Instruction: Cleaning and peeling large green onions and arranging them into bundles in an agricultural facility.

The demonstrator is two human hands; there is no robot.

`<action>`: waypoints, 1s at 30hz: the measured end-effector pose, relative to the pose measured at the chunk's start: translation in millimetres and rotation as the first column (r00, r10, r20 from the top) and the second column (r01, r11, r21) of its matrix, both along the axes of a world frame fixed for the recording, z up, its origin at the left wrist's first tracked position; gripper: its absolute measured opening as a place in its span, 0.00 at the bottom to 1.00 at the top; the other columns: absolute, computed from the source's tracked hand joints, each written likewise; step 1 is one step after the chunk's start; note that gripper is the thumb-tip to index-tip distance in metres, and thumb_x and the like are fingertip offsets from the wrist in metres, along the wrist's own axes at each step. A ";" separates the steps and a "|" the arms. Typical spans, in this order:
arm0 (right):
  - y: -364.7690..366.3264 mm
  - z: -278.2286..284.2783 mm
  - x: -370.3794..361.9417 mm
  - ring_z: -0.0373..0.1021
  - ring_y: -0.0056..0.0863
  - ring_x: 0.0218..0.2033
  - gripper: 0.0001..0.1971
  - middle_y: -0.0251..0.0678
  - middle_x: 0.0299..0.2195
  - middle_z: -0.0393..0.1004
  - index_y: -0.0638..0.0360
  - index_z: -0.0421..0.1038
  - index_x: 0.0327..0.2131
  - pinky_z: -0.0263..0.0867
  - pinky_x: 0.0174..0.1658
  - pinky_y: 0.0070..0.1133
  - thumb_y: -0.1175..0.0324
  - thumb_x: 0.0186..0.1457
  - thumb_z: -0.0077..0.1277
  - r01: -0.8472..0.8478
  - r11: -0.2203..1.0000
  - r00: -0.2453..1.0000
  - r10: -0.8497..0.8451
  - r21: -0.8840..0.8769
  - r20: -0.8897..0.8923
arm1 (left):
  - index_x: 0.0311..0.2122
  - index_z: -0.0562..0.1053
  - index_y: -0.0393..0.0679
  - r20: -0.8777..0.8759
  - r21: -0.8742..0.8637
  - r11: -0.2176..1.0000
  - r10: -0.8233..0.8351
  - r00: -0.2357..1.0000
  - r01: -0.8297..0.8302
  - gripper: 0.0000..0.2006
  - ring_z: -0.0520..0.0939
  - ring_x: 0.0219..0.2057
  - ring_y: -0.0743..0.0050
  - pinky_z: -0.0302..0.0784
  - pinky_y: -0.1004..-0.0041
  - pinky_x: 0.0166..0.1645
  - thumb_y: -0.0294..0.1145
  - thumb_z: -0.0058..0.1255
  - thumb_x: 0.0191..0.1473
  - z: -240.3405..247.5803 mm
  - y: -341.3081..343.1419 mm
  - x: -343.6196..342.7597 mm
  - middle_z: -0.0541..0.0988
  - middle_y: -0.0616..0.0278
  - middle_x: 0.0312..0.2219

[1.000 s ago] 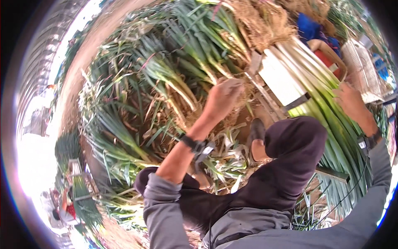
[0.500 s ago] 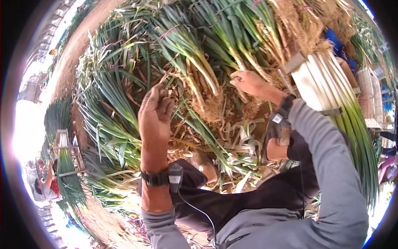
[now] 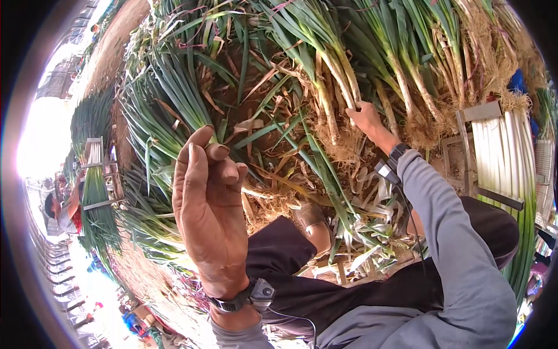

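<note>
My left hand (image 3: 212, 215) is raised, palm toward me, its fingers loosely bent and apart with nothing between them. Behind it lie green onions (image 3: 174, 96) with long dark-green leaves. My right hand (image 3: 372, 125) reaches to a group of unpeeled green onions; thumb and fingers close at the lower white stem of one green onion (image 3: 343, 72). Dry roots (image 3: 343, 145) hang below that hand. More rooted green onions (image 3: 410, 87) lie just to its right.
Cleaned white-stemmed green onions (image 3: 503, 151) fill a metal-barred rack (image 3: 500, 198) at my right. Stripped leaves and peelings (image 3: 372, 232) litter the ground between my feet. Another loaded rack (image 3: 96, 174) stands at far left, beside a person (image 3: 61, 203).
My right hand has come to the stem of a green onion. My left hand has risen closer to the view and turned palm up. The whole view has shifted.
</note>
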State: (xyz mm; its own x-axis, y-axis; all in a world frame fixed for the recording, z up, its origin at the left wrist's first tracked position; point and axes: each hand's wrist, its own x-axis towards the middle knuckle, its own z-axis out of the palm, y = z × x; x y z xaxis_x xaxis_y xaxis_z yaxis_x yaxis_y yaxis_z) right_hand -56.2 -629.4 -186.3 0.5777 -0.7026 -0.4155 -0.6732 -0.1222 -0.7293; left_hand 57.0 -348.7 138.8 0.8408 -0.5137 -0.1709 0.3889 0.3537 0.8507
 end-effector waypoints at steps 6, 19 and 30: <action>59.4 64.8 -31.0 0.75 0.26 0.29 0.21 0.43 0.29 0.79 0.71 0.75 0.46 0.71 0.30 0.27 0.62 0.54 0.58 -0.003 0.952 0.978 -0.061 0.305 0.201 | 0.54 0.72 0.36 0.038 -0.008 0.998 -0.067 0.997 0.067 0.16 0.79 0.32 0.81 0.81 0.74 0.45 0.33 0.49 0.67 -1.8 8.5 -0.3 0.78 0.65 0.35; 60.8 134.3 -44.2 0.68 0.21 0.28 0.21 0.37 0.34 0.74 0.69 0.72 0.47 0.68 0.30 0.23 0.62 0.56 0.59 -0.288 0.942 0.947 0.253 0.171 0.200 | 0.51 0.75 0.39 0.005 -0.021 0.986 -0.168 0.986 0.168 0.13 0.81 0.31 0.80 0.82 0.75 0.39 0.32 0.51 0.66 -16.2 -18.2 -15.7 0.81 0.64 0.33; 93.8 217.2 -77.8 0.70 0.30 0.46 0.35 0.46 0.47 0.72 0.71 0.64 0.54 0.71 0.44 0.28 0.48 0.57 0.60 -0.230 0.874 0.818 -0.064 0.427 0.571 | 0.51 0.75 0.40 0.060 0.074 0.987 -0.146 0.987 0.141 0.14 0.78 0.39 0.76 0.74 0.72 0.49 0.36 0.54 0.64 -24.6 -53.6 -16.8 0.79 0.65 0.40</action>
State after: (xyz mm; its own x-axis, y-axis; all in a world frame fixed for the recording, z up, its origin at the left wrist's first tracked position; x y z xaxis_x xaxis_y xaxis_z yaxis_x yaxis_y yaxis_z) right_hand -134.0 -535.6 30.9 0.8531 -0.4514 -0.2617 -0.1388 0.2870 -0.9478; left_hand 40.2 -402.2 114.2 0.7697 -0.6187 -0.1575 0.3744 0.2376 0.8963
